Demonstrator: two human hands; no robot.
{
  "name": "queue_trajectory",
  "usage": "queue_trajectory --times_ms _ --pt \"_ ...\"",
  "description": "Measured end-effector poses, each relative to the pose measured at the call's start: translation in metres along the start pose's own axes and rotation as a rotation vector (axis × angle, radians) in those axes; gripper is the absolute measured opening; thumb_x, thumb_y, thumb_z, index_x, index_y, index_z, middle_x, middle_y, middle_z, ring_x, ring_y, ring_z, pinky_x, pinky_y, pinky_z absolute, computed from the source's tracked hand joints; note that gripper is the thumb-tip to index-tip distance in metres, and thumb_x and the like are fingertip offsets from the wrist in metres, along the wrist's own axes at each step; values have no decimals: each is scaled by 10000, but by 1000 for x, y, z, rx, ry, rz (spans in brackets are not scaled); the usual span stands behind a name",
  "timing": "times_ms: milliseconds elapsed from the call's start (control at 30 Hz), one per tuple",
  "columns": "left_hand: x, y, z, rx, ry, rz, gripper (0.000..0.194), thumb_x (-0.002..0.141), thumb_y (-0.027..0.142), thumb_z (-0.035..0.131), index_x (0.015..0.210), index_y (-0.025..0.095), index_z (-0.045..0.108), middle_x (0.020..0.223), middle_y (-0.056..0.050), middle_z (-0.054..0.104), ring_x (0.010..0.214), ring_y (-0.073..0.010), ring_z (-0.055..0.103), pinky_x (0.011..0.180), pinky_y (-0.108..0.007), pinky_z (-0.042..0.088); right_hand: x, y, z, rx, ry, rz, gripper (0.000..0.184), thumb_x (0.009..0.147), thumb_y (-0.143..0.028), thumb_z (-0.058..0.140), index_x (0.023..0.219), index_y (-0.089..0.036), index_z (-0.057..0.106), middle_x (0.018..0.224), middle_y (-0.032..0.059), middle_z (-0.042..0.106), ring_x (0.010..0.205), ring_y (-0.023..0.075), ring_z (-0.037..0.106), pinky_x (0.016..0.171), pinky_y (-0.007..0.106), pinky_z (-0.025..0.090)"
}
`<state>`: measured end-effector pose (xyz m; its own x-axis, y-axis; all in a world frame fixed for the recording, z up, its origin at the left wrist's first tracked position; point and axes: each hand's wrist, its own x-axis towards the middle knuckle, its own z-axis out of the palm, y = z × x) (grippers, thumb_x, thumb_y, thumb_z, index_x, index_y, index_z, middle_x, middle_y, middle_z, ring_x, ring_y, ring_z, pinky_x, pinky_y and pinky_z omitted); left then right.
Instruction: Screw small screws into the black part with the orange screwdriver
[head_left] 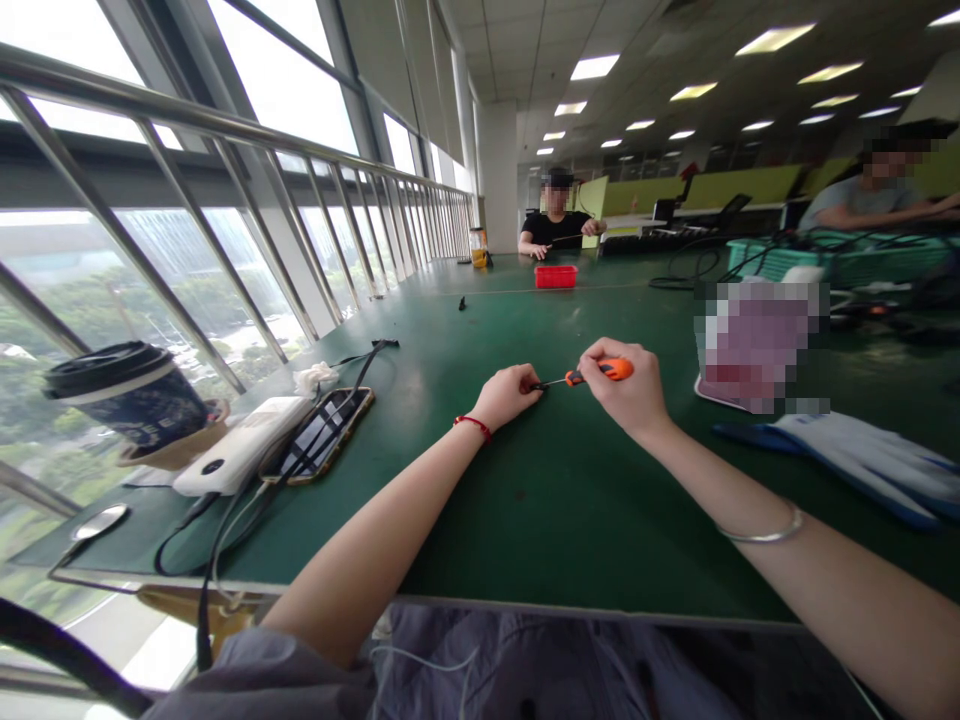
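Observation:
My right hand point(626, 388) is closed around the orange and black handle of a screwdriver point(616, 369). Its thin metal shaft points left, with the tip at a small black part point(537, 386). That part is pinched between the fingertips of my left hand point(510, 393), low over the green tabletop point(570, 480). The part is too small to name, and the fingers cover some of it. A red bracelet circles my left wrist, and a silver bangle sits on my right forearm.
Left are a lidded cup point(139, 395), a white power bank point(244, 445), a phone point(322, 435) and cables. White-and-blue gloves point(862, 455) and a blurred-out pink object point(761, 345) lie right. Farther off are a red basket point(556, 277), a green basket point(840, 260) and two people.

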<state>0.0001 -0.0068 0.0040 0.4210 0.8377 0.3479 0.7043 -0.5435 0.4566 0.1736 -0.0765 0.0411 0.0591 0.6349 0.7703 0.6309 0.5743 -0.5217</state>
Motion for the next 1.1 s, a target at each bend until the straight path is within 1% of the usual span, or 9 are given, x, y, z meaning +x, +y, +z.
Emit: queue_trajectory --times_ms 400,567,800,967,1100 --pt "0 2 -1 9 -6 -9 56 745 213 605 778 169 612 738 1 627 670 -126 549 604 -227 401 0 0 1 -3 -20 8 195 729 -301 514 555 -216 532 550 -3 602 548 156 525 705 332 395" --pt "0 2 0 14 -6 -10 62 747 221 603 784 172 614 746 -1 630 678 -127 552 608 -225 406 1 0 1 22 -41 12 194 734 -293 517 556 -215 527 541 -4 585 531 150 520 636 305 390" --pt "0 2 -2 17 -10 -13 63 746 216 604 787 172 619 750 -1 632 677 -126 554 612 -225 412 0 2 0 23 -27 2 200 742 -287 520 558 -210 532 538 -7 582 527 145 516 643 304 388" --pt "0 2 -1 29 -9 -10 61 744 213 611 788 171 619 752 1 632 676 -125 553 619 -226 418 0 3 1 45 -29 5 198 738 -288 523 558 -207 531 543 -6 584 529 142 518 619 293 384" --pt "0 2 -1 19 -10 -13 57 745 211 607 786 173 614 752 4 631 679 -124 554 613 -223 411 1 1 1 76 -57 21 182 737 -291 521 575 -208 532 556 -2 577 534 143 517 596 287 387"
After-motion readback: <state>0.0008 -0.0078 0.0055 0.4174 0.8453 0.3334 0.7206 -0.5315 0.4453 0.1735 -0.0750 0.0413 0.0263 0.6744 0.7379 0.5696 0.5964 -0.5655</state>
